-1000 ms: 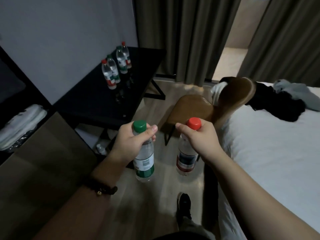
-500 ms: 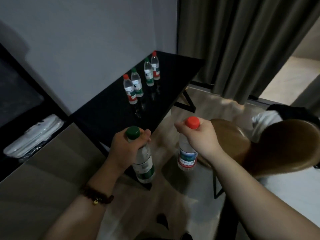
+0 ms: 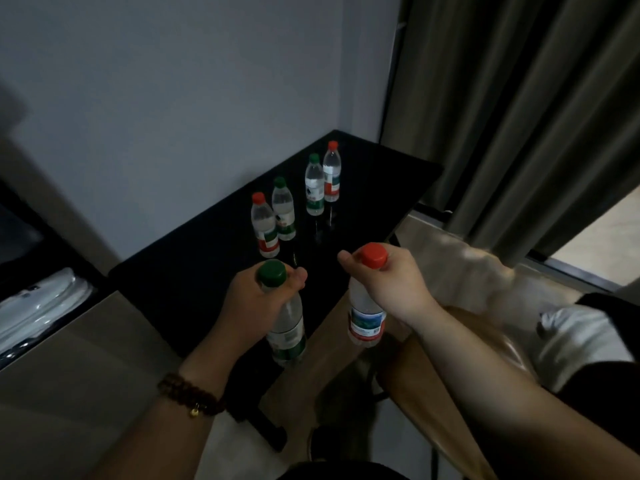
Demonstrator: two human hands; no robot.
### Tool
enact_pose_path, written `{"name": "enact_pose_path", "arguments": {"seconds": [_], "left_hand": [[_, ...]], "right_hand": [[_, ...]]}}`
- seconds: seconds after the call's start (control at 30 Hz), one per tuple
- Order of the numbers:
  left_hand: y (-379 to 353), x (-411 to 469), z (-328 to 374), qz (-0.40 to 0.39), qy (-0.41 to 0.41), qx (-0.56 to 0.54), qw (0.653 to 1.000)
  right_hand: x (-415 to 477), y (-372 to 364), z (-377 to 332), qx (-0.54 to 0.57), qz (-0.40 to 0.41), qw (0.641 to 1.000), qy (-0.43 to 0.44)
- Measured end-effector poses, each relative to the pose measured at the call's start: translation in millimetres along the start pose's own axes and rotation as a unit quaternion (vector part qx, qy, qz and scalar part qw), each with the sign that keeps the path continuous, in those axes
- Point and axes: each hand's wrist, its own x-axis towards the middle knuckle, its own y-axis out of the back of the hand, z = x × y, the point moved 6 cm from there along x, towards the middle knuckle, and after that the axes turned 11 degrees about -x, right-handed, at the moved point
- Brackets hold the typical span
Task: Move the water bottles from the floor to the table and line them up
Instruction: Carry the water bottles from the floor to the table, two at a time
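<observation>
My left hand (image 3: 254, 303) grips the neck of a green-capped water bottle (image 3: 285, 332), which hangs over the near end of the black table (image 3: 194, 271). My right hand (image 3: 391, 287) grips a red-capped water bottle (image 3: 366, 317) by its neck, just off the table's right edge above the floor. Several bottles stand in a row on the table: a red-capped one (image 3: 265, 225) nearest, then a green-capped one (image 3: 283, 209), another green-capped one (image 3: 314, 185) and a red-capped one (image 3: 331, 172) farthest.
A brown wooden chair (image 3: 450, 368) stands right below my right arm. A grey cabinet top (image 3: 69, 358) adjoins the table on the left, with white items (image 3: 38, 306) on a dark shelf. Dark curtains (image 3: 519, 116) hang at the right.
I have come closer to the table. Both hands with their bottles have moved forward, the green-capped one now over the table's near end.
</observation>
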Motion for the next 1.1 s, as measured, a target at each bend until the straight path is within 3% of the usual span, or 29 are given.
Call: {"name": "enact_pose_path", "arguments": {"seconds": [0.27,0.63,0.87,1.1], "left_hand": [[-16.0,104.4,9.8,-0.046,-0.035,0.099,0.993],[-36.3,194.1,14.2,-0.034,-0.064,0.125,0.990],[-57.8,254.9,3.7,-0.040,-0.020,0.183,0.982],[-91.1,344.9,-22.5,0.004,-0.009,0.182,0.983]], "right_hand": [[101.6,5.2,10.4,-0.011,-0.007,1.000,0.021],[207.5,13.2,34.6,0.021,-0.013,1.000,0.017],[296.4,5.7,71.0,0.020,-0.063,0.998,0.005],[419.8,-10.8,135.1,0.005,-0.140,0.990,0.007]]}}
